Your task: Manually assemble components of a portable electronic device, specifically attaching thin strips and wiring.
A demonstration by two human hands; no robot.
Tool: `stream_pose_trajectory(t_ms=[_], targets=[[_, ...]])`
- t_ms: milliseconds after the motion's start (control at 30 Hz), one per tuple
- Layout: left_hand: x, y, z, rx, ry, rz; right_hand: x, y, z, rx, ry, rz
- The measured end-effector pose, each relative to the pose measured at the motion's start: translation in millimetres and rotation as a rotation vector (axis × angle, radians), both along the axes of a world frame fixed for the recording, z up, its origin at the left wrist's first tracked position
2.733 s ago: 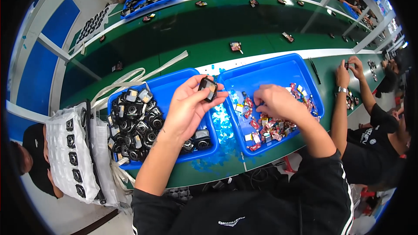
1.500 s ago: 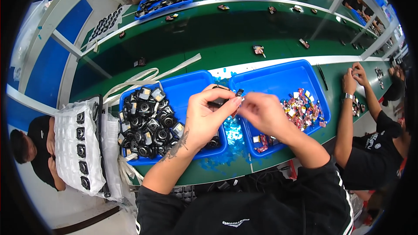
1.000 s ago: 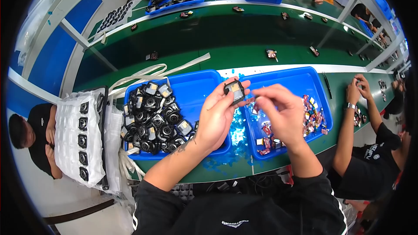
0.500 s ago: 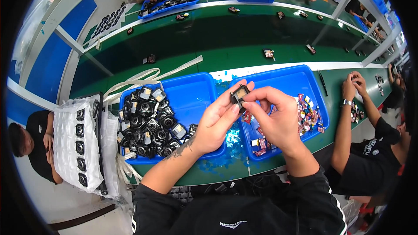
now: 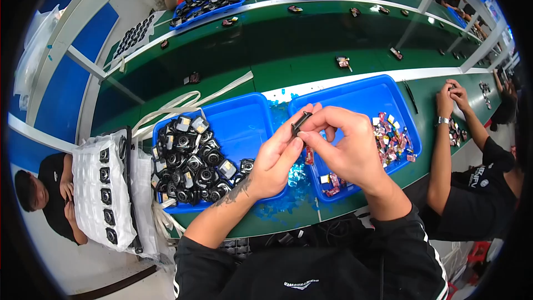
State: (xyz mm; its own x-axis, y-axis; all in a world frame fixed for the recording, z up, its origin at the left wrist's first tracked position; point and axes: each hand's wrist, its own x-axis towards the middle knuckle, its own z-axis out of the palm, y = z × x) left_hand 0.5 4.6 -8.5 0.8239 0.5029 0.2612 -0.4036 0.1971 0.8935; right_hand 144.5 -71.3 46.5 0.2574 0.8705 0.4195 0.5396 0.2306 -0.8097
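Note:
A small black watch case (image 5: 300,124) is held edge-on between my two hands, above the gap between two blue bins. My left hand (image 5: 273,169) has its fingers and thumb closed on the case from the left side. From the right, my right hand (image 5: 348,140) pinches the lower edge of the case with thumb and fingers. The inside of the case is turned out of sight. Under my left forearm, the left blue bin (image 5: 239,114) holds a heap of black watch cases (image 5: 191,158). Beneath my right hand, the right blue bin (image 5: 355,97) contains small red, white and yellow electronic parts (image 5: 391,139).
Behind the bins runs a green conveyor (image 5: 266,72) with scattered small assemblies. White straps (image 5: 222,90) lie beside the left bin. A stack of white trays (image 5: 97,194) stands at left. Black tweezers (image 5: 410,97) lie right of the bins. Co-workers sit across and on both sides.
The watch case has turned from showing its open inside to edge-on, still in both hands. Across the conveyor, a co-worker's hand has lifted a black piece above a blue tray.

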Motion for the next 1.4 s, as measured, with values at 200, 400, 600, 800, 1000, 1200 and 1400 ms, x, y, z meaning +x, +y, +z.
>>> stream_pose_trajectory(t_ms=[200, 400, 600, 800, 1000, 1200, 1400], targets=[[-1.7, -4.6, -9.8, -0.041, 0.017, 0.050, 10.0, 3.4, -4.7, -0.121, 0.008, 0.007], [3.9, -7.0, 12.5, -0.360, -0.060, 0.209, -2.3, -19.3, -12.0, 0.008, 0.089, -0.032], [7.4, -13.0, 14.4, -0.517, -0.048, 0.276, -20.7, -13.5, -29.2, 0.009, 0.174, -0.061], [-1.9, 2.0, 9.8, -0.253, 0.160, 0.320, -5.1, -5.9, -18.0, 0.118, -0.136, -0.066], [0.7, 8.6, 8.5, -0.258, 0.088, 0.486, -18.0, -7.7, -14.8, 0.169, -0.171, -0.092], [0.8, 4.3, 11.3, -0.154, 0.041, 0.456, -15.4, -11.9, -36.2, 0.216, -0.226, -0.055], [-12.8, 11.8, 17.0, 0.572, 0.113, 0.465, -9.6, -18.8, -21.8, -0.044, 0.669, 0.203]])
